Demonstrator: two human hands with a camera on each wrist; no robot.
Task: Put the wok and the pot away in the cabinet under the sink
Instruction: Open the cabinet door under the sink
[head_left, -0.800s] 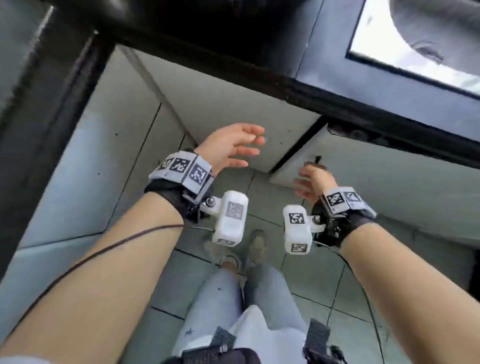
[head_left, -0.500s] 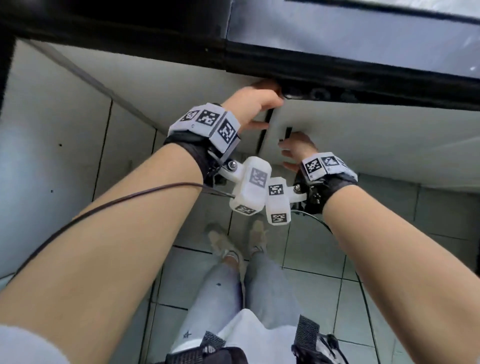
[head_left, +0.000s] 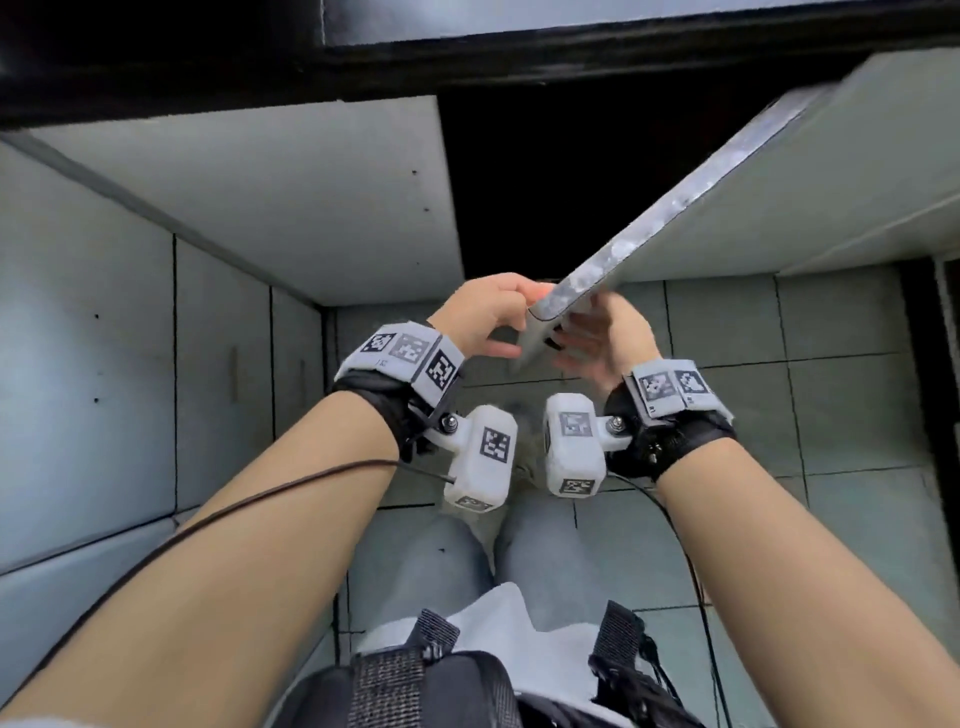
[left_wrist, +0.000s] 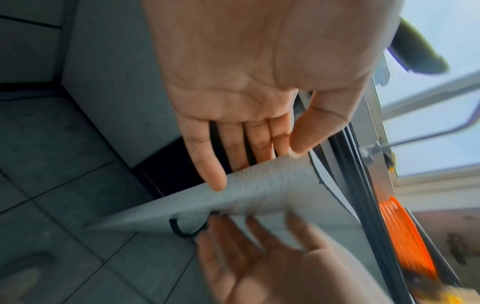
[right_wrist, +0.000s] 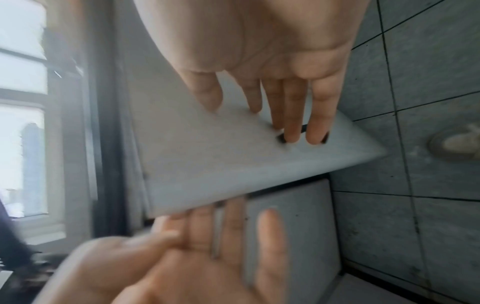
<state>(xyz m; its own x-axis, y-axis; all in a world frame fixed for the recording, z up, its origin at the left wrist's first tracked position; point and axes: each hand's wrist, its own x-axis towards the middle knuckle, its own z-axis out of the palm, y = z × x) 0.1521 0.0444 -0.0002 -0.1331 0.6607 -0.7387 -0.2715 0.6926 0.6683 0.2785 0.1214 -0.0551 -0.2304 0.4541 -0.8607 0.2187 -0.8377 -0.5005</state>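
Neither the wok nor the pot shows in any view. The right cabinet door (head_left: 779, 197) under the dark counter edge stands swung out towards me, and the cabinet interior (head_left: 545, 182) behind it is black. My left hand (head_left: 488, 317) is at the door's free corner. Its straight fingers (left_wrist: 233, 156) reach behind the panel, and the thumb tip touches the top edge. My right hand (head_left: 602, 338) lies against the door's front with straight fingers (right_wrist: 293, 123). Their tips rest at the small black handle (left_wrist: 182, 230).
The left cabinet door (head_left: 260, 197) is closed. More grey panels run along the left wall. The grey tiled floor (head_left: 831, 415) and my legs and shoes (right_wrist: 457, 144) are below. An orange object (left_wrist: 405, 236) sits by the counter, near a window.
Both hands rose to the top of the cabinet doors, the right one at the handle. The right door has since swung out wide, exposing the dark interior. Both hands came back towards me with it.
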